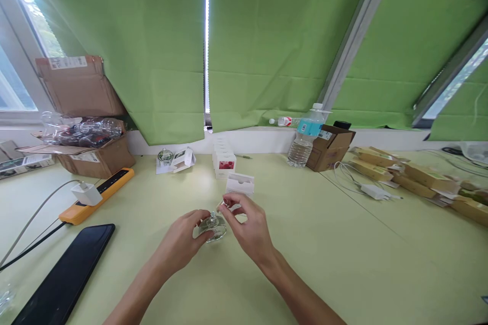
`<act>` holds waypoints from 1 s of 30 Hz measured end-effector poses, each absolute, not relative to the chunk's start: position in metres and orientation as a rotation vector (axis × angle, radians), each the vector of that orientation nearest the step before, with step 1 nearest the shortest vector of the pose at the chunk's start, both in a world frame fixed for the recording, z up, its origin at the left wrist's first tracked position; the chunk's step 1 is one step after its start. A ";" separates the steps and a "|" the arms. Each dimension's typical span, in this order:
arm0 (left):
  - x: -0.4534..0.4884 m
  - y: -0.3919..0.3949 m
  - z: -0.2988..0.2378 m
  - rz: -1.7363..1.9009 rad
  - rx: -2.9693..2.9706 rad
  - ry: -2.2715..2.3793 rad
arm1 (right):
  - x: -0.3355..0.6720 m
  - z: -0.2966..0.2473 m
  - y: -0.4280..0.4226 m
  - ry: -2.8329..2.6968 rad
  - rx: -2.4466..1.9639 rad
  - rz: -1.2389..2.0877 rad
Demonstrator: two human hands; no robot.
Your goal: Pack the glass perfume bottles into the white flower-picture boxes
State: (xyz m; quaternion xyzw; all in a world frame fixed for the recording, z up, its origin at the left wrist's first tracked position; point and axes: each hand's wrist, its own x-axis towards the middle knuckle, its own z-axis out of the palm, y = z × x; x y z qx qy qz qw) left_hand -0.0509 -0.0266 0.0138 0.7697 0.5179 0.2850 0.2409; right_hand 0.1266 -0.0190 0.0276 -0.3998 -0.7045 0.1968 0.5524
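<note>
While a person's left hand (pixel 178 240) cups a clear glass bottle (pixel 212 228) from the side, fingers curled closed around its body, the right hand (pixel 247 224) reaches in just above it, with thumb and fingertips (pixel 225 201) pinched on a small pale piece beside the bottle's metal-looking neck. The bottle is held low over the middle of a pale green desk (pixel 312 244), close to the person; whether its base touches the surface cannot be told. Just beyond the hands stands an open white carton (pixel 240 184), backed by a row of white boxes (pixel 224 161) with a red picture on the front. To the left, a small glass bottle (pixel 165 156) sits beside an opened white box (pixel 183 159). An orange power strip (pixel 97 195) with a white charger (pixel 86 193) and a black tablet (pixel 64 277) lie on the left side of the desk, while a water bottle (pixel 305 139) stands by a brown cardboard box (pixel 330 148) beneath green blinds (pixel 267 45).
</note>
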 end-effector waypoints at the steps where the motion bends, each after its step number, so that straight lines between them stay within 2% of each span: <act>1: -0.051 -0.027 0.014 0.780 2.108 1.412 | 0.125 0.027 -0.019 -1.680 -0.936 0.451; 15: -0.051 -0.028 0.016 0.793 2.141 1.357 | 0.120 0.011 -0.013 -1.974 -0.932 0.287; 30: -0.050 -0.029 0.018 0.814 2.145 1.345 | 0.122 0.011 -0.012 -2.011 -0.897 0.210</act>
